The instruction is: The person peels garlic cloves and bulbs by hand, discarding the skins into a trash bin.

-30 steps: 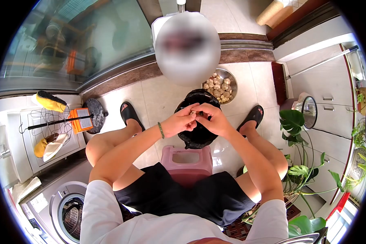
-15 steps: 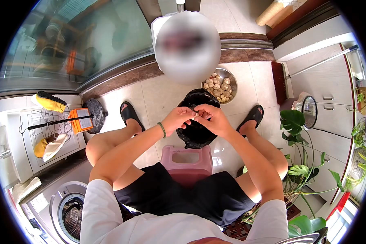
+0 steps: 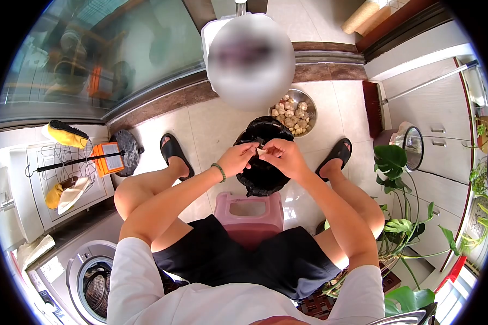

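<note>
My left hand (image 3: pixel 237 158) and my right hand (image 3: pixel 283 157) meet fingertip to fingertip above a black-lined bin (image 3: pixel 263 181). Between them is a small pale piece (image 3: pixel 261 152), too small to name surely; it looks like a garlic clove. The right thumb and fingers pinch it. The left fingers are closed at its other side, and what they grip is too small to make out. Just beyond the bin, a metal bowl (image 3: pixel 314 112) holds several garlic bulbs (image 3: pixel 290 112) and loose cloves.
A pink stool (image 3: pixel 277 211) stands between my legs. My slippered feet flank the bin. On the left are a wire rack (image 3: pixel 65 157), an orange box (image 3: pixel 108 160) and a washing machine (image 3: pixel 95 281). At the right are a broom (image 3: pixel 372 108), a leafy plant (image 3: pixel 390 160) and cabinets (image 3: pixel 434 108).
My hands have drawn slightly apart, and the pale piece now shows more clearly between the fingertips. The left hand has shifted a little leftward.
</note>
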{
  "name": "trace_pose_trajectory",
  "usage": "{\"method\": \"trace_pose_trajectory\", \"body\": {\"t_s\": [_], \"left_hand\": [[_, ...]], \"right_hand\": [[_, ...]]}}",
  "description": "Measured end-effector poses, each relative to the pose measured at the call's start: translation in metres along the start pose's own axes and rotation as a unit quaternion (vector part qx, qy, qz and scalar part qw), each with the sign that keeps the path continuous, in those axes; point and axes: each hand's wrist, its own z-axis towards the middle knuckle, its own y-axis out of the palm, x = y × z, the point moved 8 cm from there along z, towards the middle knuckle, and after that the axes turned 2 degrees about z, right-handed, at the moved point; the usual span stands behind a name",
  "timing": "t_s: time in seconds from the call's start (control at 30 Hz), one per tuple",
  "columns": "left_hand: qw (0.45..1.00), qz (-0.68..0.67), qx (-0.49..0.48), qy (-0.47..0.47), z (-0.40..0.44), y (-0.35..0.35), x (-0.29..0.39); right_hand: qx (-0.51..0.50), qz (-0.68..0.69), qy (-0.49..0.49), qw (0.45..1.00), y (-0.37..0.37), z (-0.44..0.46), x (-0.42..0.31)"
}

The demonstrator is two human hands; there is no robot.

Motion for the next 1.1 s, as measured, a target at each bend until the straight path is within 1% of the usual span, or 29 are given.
{"method": "trace_pose_trajectory", "body": {"t_s": [0.07, 0.1, 0.17, 0.2, 0.27, 0.3, 0.33, 0.4, 0.47, 0.5, 0.57, 0.63, 0.7, 0.77, 0.8, 0.87, 0.93, 1.0, 1.03, 1.07, 1.1], "left_hand": [[0.997, 0.06, -0.012, 0.055, 0.002, 0.001, 0.004], [0.997, 0.06, -0.014, 0.053, 0.004, 0.0, -0.002], [0.963, 0.106, 0.012, 0.247, 0.0, -0.003, 0.019], [0.963, 0.107, 0.012, 0.246, -0.001, -0.001, 0.024], [0.972, -0.044, 0.025, 0.231, -0.003, -0.004, 0.031], [0.967, -0.162, -0.035, 0.194, -0.005, 0.0, 0.034], [0.967, -0.162, -0.034, 0.192, -0.008, -0.001, 0.039], [0.973, -0.162, -0.09, 0.141, -0.008, 0.008, 0.039], [0.972, -0.157, -0.099, 0.142, -0.006, 0.008, 0.036], [0.972, -0.151, -0.107, 0.146, -0.007, 0.009, 0.037], [0.968, -0.17, -0.111, 0.145, -0.009, 0.009, 0.036], [0.965, -0.189, -0.114, 0.143, -0.012, 0.009, 0.039], [0.965, -0.215, -0.106, 0.102, -0.013, 0.008, 0.037], [0.965, -0.218, -0.096, 0.107, -0.014, 0.007, 0.037], [0.965, -0.219, -0.087, 0.113, -0.015, 0.005, 0.038], [0.965, -0.218, -0.089, 0.118, -0.018, 0.004, 0.043], [0.964, -0.216, -0.091, 0.123, -0.02, 0.004, 0.046], [0.976, -0.141, -0.076, 0.148, -0.02, 0.003, 0.048], [0.976, -0.139, -0.075, 0.149, -0.019, 0.002, 0.047], [0.978, -0.107, -0.08, 0.162, -0.018, 0.002, 0.047], [0.978, -0.074, -0.085, 0.176, -0.021, 0.002, 0.051]], "right_hand": [[0.01, 0.006, 0.007, 1.0, -0.004, 0.002, 0.007], [0.02, 0.01, 0.015, 1.0, -0.006, 0.003, 0.008], [0.036, 0.001, 0.02, 0.999, -0.01, 0.003, 0.008], [0.036, 0.002, 0.021, 0.999, -0.011, 0.003, 0.007], [0.025, -0.006, 0.011, 1.0, -0.011, 0.003, 0.005], [0.025, -0.005, 0.012, 1.0, -0.011, 0.003, 0.003], [0.023, -0.009, 0.018, 1.0, -0.011, 0.003, 0.0], [0.02, -0.011, 0.027, 0.999, -0.009, 0.003, 0.005], [0.017, 0.098, 0.055, 0.994, -0.005, 0.004, 0.023], [0.016, 0.099, 0.057, 0.993, -0.005, 0.005, 0.025], [-0.017, 0.177, 0.06, 0.982, 0.001, 0.006, 0.027], [-0.022, 0.191, 0.072, 0.979, 0.003, 0.005, 0.02], [-0.027, 0.205, 0.082, 0.975, 0.005, 0.005, 0.013], [-0.037, 0.245, 0.118, 0.962, 0.009, 0.004, 0.013], [-0.038, 0.245, 0.119, 0.962, 0.009, 0.004, 0.014], [-0.039, 0.259, 0.086, 0.961, 0.008, 0.005, 0.01], [-0.038, 0.255, 0.086, 0.962, 0.006, 0.007, 0.003], [-0.036, 0.252, 0.084, 0.963, 0.003, 0.007, -0.004], [-0.054, 0.198, 0.076, 0.976, 0.002, 0.006, -0.006], [-0.071, 0.145, 0.069, 0.984, 0.003, 0.005, -0.008], [-0.071, 0.147, 0.067, 0.984, 0.002, 0.006, -0.008]]}}
